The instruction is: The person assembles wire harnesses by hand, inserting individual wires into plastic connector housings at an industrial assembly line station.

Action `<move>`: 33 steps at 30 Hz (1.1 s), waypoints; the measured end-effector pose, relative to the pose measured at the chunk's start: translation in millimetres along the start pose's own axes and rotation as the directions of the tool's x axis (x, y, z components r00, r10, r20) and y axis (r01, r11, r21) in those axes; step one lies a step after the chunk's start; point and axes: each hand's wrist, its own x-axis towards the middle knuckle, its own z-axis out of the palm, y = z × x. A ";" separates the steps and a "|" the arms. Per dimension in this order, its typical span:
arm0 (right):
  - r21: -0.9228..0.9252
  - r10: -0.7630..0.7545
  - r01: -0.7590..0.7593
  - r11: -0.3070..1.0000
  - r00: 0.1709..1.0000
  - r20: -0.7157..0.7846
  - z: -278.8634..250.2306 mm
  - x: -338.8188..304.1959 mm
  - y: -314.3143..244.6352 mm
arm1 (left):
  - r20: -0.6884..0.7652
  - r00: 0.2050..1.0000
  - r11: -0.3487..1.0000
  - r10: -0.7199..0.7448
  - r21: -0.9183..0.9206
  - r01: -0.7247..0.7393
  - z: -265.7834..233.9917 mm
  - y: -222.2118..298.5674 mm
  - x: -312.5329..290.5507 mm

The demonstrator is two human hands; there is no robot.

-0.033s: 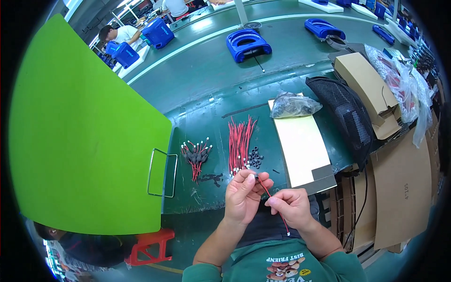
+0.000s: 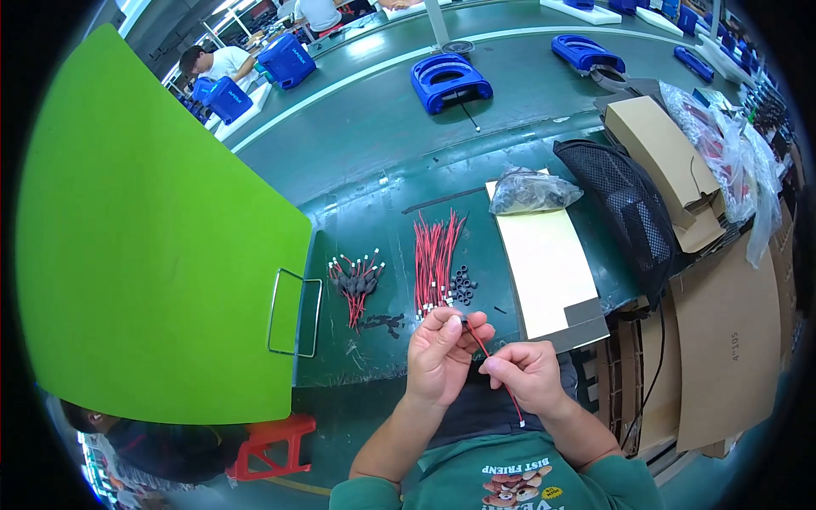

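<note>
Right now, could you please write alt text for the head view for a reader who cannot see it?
Two bare hands, left hand and right hand, hold one red wire between them above a green workbench, with a bundle of red wires and small black rings just beyond.

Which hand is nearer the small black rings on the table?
Left. The left hand sits just below the black rings, near the red wire bundle. The right hand is lower and further right, pinching a red wire.

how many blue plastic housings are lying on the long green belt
3 in plain view: one mid-belt, one further right, one narrower near the right rim. Others at the far edge may be cut off.
</note>
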 end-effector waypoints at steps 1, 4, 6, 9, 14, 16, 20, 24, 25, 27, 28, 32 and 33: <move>-0.003 -0.003 0.003 1.000 1.000 0.002 1.7 -0.5 2.1 | -0.008 1.000 1.000 0.012 0.009 -0.012 -0.1 0.8 -1.9; 0.001 0.018 -0.018 1.000 1.000 0.016 6.3 -0.9 4.3 | -0.013 1.000 1.000 0.019 0.015 -0.019 -0.7 2.3 -4.6; 0.015 0.036 -0.036 0.999 0.999 0.002 8.2 -1.1 3.0 | -0.001 1.000 0.999 0.031 0.026 -0.031 -1.5 1.3 -6.2; -0.006 0.036 -0.036 0.999 0.999 0.011 8.8 -0.6 0.9 | 0.001 0.999 0.997 0.045 0.055 -0.045 -4.0 2.1 -5.6; -0.048 0.045 -0.042 0.998 0.997 0.058 13.4 -2.6 -1.7 | -0.011 0.998 0.995 0.063 0.082 -0.062 -6.3 3.8 -6.4; -0.072 0.051 -0.046 0.996 0.996 0.076 14.7 -3.4 -1.5 | -0.005 0.998 0.993 0.063 0.103 -0.062 -6.8 5.0 -6.8; 0.026 0.066 -0.067 0.997 0.997 0.041 13.8 -2.6 -2.3 | 0.001 0.997 0.992 0.072 0.103 -0.072 -9.8 5.8 -9.9; 0.162 0.026 -0.028 0.986 1.000 0.010 15.1 2.3 2.6 | 0.037 0.999 0.963 -0.018 0.271 0.007 -12.1 3.1 -15.5; 0.165 0.028 -0.030 0.986 0.999 0.015 15.1 3.0 1.5 | 0.059 0.997 0.924 -0.055 0.381 0.029 -13.5 2.2 -18.6; 0.149 0.067 -0.080 0.986 0.994 0.092 13.6 5.8 -6.8 | 0.010 0.999 0.936 -0.030 0.352 0.025 -9.8 6.0 -17.7; 0.081 0.156 -0.163 0.983 0.984 0.087 16.5 4.7 -15.9 | 0.019 0.999 0.955 0.026 0.296 -0.030 -10.6 11.1 -15.6; -0.005 -0.148 0.149 0.989 0.978 -0.150 11.6 -0.2 -9.3 | -0.004 0.983 0.789 -0.183 0.596 0.149 1.9 24.7 -14.2; -0.073 -0.237 0.228 0.971 0.958 -0.162 7.3 1.3 -6.3 | -0.016 0.951 0.702 -0.310 0.671 0.240 4.9 20.7 -15.7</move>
